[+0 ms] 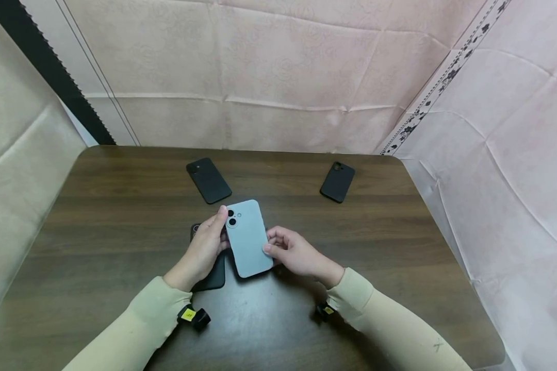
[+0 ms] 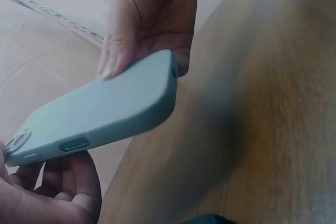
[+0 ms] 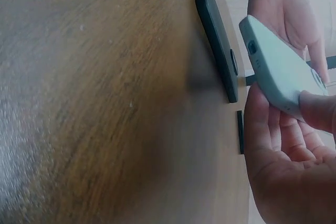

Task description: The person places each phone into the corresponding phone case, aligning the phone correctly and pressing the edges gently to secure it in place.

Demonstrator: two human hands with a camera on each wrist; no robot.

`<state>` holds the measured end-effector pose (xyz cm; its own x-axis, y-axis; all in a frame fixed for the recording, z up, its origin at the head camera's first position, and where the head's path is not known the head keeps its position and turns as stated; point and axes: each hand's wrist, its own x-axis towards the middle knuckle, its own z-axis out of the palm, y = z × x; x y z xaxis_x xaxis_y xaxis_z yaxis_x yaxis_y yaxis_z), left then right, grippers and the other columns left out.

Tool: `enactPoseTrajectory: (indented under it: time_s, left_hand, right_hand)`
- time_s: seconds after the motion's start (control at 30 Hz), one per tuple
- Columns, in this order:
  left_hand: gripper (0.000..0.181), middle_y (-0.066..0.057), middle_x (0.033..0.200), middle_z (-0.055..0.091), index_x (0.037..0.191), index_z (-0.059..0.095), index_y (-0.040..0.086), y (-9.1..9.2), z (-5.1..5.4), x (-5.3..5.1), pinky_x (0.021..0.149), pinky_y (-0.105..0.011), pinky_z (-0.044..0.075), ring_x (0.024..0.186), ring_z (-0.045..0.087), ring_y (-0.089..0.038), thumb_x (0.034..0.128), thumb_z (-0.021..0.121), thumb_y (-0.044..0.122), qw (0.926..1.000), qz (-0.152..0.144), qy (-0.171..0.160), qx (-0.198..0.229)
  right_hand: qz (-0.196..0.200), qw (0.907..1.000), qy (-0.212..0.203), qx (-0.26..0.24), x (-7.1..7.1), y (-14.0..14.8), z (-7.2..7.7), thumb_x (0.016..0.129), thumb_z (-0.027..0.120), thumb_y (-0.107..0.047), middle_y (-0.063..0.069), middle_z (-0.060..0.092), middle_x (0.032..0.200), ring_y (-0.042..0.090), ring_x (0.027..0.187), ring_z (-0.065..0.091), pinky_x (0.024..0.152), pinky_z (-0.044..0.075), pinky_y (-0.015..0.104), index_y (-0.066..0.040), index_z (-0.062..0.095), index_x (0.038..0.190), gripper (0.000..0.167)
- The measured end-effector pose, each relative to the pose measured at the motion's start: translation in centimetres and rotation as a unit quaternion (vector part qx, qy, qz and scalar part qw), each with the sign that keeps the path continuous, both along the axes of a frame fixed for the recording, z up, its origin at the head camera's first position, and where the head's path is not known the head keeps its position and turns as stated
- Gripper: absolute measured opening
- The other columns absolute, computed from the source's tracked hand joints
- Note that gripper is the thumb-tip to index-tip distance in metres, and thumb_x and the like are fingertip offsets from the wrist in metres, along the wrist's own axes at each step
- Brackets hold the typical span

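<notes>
A light blue phone case (image 1: pixel 248 239) with camera openings at its top left is held tilted above the table by both hands. The left hand (image 1: pixel 205 251) grips its upper left edge, thumb beside the camera area. On the lower right edge the right hand (image 1: pixel 299 253) pinches it, thumb on the back and fingers curled beneath. In the left wrist view, the case (image 2: pixel 105 103) shows its side with a slot. The right wrist view shows the bottom end of the case (image 3: pixel 278 69) with a port opening. Whether a phone is inside, I cannot tell.
A dark phone or case (image 1: pixel 215 275) lies under the left hand, partly hidden. Farther back on the wooden table (image 1: pixel 97 221) lie a black one (image 1: pixel 209 180) at centre left and another (image 1: pixel 337 182) at the right. Pale cloth (image 1: pixel 283 67) hangs behind.
</notes>
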<state>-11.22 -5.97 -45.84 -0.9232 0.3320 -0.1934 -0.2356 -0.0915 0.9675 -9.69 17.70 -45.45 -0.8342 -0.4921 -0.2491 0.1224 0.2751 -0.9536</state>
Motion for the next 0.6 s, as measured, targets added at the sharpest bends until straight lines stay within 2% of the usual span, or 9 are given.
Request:
enactPoseTrajectory:
  time_s: [0.13,0.37,0.6]
  left_hand:
    - [0.069,-0.011,0.137,0.051,0.144,0.039,0.010,0.2,0.0,-0.1,0.098,-0.041,0.045,0.122,0.051,-0.024,0.0981,0.033,0.061,0.9996,-0.020,-0.014,0.010]
    - [0.068,-0.013,0.139,0.050,0.146,0.036,0.009,0.9,-0.1,0.3,0.096,-0.041,0.048,0.122,0.053,-0.025,0.0960,0.052,0.053,0.9971,-0.059,-0.035,-0.034]
    - [0.068,-0.013,0.138,0.052,0.144,0.037,0.012,1.3,-0.5,0.8,0.092,-0.043,0.050,0.119,0.056,-0.026,0.0911,0.065,0.045,0.9957,-0.074,-0.036,-0.043]
  right_hand:
    - [-0.016,0.9998,0.002,-0.007,-0.1,-0.1,0.0,0.100,0.054,-0.008,0.010,0.066,0.105,0.023,0.095,0.066,0.078,0.055,0.046,-0.002,0.056,0.113,0.015]
    - [-0.060,0.9980,0.009,-0.015,-0.3,0.0,0.4,0.099,0.056,-0.013,0.009,0.067,0.105,0.022,0.095,0.066,0.077,0.056,0.042,-0.005,0.056,0.117,0.019]
    - [-0.081,0.9960,0.020,-0.032,-0.3,-0.1,0.5,0.100,0.055,-0.013,0.012,0.066,0.104,0.024,0.094,0.066,0.075,0.057,0.040,-0.004,0.055,0.117,0.019]
